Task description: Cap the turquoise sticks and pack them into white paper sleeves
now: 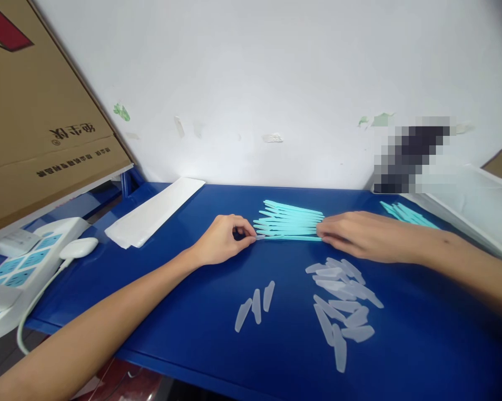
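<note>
A row of several thin turquoise plastic sticks (pixel 290 220) lies on the blue table (pixel 184 334). My left hand (pixel 222 239) is curled, pinching the left tip of the nearest stick (pixel 290 238). My right hand (pixel 362 234) lies palm down with its fingertips closed on the right end of that same stick. In front of the hands lie three translucent caps (pixel 255 305) in a small group and a larger pile of several translucent caps (pixel 343 301).
More turquoise sticks (pixel 407 214) lie at the right beside white sheets (pixel 472 206). A white folded sheet (pixel 154 211) lies at the back left. A power strip with a white plug (pixel 78 248) and a cardboard box (pixel 38 111) stand at the left.
</note>
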`<state>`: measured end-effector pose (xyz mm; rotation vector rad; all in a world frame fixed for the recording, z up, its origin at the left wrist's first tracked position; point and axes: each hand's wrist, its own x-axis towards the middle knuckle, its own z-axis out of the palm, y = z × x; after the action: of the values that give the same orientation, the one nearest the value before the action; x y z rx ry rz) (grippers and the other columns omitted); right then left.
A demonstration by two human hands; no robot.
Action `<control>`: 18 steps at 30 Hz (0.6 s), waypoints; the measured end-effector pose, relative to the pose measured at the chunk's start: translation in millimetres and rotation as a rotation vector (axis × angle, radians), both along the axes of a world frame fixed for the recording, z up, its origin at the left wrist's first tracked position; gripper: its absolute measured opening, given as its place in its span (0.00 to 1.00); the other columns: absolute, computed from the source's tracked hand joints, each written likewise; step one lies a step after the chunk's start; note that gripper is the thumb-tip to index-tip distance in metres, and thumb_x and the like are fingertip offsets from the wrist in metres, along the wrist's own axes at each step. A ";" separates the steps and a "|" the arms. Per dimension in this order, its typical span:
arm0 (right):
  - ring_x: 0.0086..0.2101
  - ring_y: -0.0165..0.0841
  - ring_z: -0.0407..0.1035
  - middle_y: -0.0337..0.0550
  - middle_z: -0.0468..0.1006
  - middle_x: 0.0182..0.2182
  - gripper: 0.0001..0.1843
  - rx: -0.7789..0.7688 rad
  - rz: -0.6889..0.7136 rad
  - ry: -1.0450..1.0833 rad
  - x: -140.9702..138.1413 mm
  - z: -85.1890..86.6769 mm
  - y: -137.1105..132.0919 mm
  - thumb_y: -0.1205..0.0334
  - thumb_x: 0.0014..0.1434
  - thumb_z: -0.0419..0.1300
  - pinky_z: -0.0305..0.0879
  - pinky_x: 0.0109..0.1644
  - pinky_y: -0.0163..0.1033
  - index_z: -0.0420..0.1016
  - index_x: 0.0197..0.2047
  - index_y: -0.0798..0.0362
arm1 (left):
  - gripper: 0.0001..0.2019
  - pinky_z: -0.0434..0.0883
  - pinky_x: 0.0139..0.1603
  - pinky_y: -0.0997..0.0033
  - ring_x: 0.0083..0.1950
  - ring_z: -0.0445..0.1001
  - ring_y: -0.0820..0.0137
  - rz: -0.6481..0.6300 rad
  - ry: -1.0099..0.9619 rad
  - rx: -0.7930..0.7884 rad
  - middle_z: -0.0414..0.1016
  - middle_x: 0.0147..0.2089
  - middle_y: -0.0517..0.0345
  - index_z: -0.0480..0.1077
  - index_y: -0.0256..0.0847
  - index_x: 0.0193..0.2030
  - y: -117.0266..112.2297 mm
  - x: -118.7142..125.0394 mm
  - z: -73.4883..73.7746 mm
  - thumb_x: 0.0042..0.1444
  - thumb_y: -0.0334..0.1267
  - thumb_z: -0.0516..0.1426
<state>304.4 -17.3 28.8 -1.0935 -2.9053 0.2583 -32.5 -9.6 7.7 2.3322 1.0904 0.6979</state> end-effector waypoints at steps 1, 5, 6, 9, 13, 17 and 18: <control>0.26 0.32 0.65 0.42 0.74 0.30 0.13 -0.004 -0.002 0.007 -1.1 -0.5 0.1 0.56 0.71 0.50 0.53 0.29 0.42 0.68 0.35 0.49 | 0.04 0.70 0.37 0.70 0.36 0.74 0.70 0.000 0.000 -0.002 0.80 0.37 0.57 0.80 0.41 0.37 0.0 0.1 -0.3 0.60 0.37 0.63; 0.27 0.33 0.66 0.43 0.76 0.31 0.15 -0.024 -0.002 0.035 -14.2 1.4 -5.8 0.55 0.71 0.48 0.55 0.30 0.41 0.69 0.36 0.50 | 0.04 0.70 0.39 0.69 0.39 0.74 0.69 -0.028 -0.010 -0.025 0.80 0.37 0.57 0.81 0.42 0.37 -3.0 2.6 -0.3 0.60 0.37 0.63; 0.26 0.32 0.65 0.43 0.76 0.31 0.15 -0.033 -0.008 0.032 -18.7 3.1 -8.5 0.55 0.72 0.48 0.55 0.30 0.41 0.69 0.35 0.50 | 0.04 0.70 0.40 0.69 0.39 0.74 0.68 -0.038 -0.019 -0.030 0.81 0.37 0.57 0.81 0.43 0.37 -4.4 3.8 -0.1 0.61 0.37 0.63; 0.26 0.32 0.65 0.44 0.76 0.31 0.17 -0.063 -0.037 -0.007 -28.8 9.3 -15.3 0.55 0.72 0.46 0.55 0.30 0.41 0.68 0.35 0.51 | 0.04 0.70 0.41 0.69 0.40 0.75 0.68 -0.064 -0.033 -0.032 0.81 0.37 0.58 0.81 0.43 0.37 -8.8 7.2 0.8 0.61 0.36 0.63; 0.29 0.33 0.68 0.44 0.78 0.33 0.19 -0.073 -0.062 -0.007 -26.4 14.6 -14.1 0.52 0.71 0.46 0.57 0.32 0.41 0.73 0.36 0.50 | 0.04 0.70 0.41 0.68 0.40 0.74 0.68 -0.092 0.004 0.010 0.81 0.38 0.57 0.81 0.42 0.38 -11.7 9.9 1.1 0.62 0.37 0.63; 0.32 0.36 0.72 0.45 0.80 0.37 0.18 0.022 -0.103 0.019 -14.8 10.5 -3.4 0.52 0.71 0.46 0.58 0.34 0.41 0.75 0.42 0.49 | 0.06 0.69 0.42 0.67 0.41 0.74 0.67 -0.128 0.015 0.075 0.81 0.40 0.55 0.79 0.41 0.41 -11.5 9.4 1.7 0.63 0.40 0.62; 0.33 0.36 0.72 0.46 0.81 0.38 0.18 0.048 -0.110 0.011 -12.2 8.3 -0.5 0.52 0.71 0.47 0.59 0.34 0.41 0.76 0.44 0.49 | 0.07 0.69 0.43 0.66 0.41 0.74 0.67 -0.128 0.008 0.099 0.81 0.40 0.55 0.79 0.40 0.43 -11.8 8.8 2.4 0.63 0.40 0.62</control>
<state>292.1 -17.7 37.1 -1.2346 -2.8138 0.1901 -23.7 -21.5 10.0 2.4653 0.9196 0.7093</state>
